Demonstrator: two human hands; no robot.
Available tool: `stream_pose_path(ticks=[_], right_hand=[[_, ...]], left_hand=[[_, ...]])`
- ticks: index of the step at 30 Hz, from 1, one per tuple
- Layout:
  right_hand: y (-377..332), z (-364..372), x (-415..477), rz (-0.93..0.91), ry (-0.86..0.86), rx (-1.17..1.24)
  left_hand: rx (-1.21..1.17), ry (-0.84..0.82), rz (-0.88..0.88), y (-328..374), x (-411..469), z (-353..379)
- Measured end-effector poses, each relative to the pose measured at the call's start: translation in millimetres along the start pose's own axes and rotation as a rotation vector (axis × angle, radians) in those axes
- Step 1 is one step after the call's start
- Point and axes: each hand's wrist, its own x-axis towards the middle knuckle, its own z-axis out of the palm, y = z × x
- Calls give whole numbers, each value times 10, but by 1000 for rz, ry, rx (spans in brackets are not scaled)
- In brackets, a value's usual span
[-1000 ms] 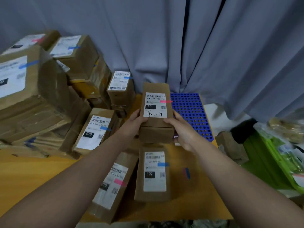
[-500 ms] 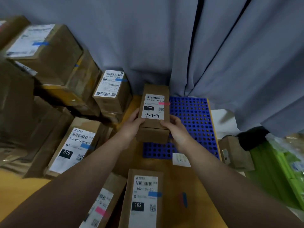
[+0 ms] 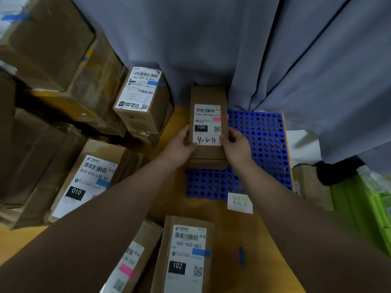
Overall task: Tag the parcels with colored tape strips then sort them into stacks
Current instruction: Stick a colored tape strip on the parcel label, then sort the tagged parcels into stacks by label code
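A small brown parcel with a white label marked 15H and a pink tape strip is held over the left part of a blue perforated mat. My left hand grips its left side and my right hand grips its right side. Nearer to me lie a parcel labelled 102 with a blue strip and a parcel with a pink strip. Red and blue tape strips are stuck on the wooden table.
Parcels tagged with blue strips pile up on the left, among them one marked 010 and one standing further back. A grey curtain hangs behind. A paper note lies by the mat. A small box and green crates sit right.
Both hands have carried the 15H parcel forward and lower, over the blue mat near the curtain. The view has tilted down and moved closer.
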Motion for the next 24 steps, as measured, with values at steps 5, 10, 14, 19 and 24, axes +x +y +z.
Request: stream_pose_path(ticks=[5,10,14,19,24], right_hand=[[1,63,-17,10,-74,48],[-61,95,-25,12,-77,26],[-138,34,-51,-12,-80,-81],[-177,-64,-375,-18,-45,-110],[-68,-134,-970,-2,-61,-173]], left_hand=[[59,98,17,-83,30,-86],[175,47,14,-34,57,-183],[301,64,39,45,-8,-182],[283,115,56,-40,-306,-304],[351,65,104,-225,-839,-446]])
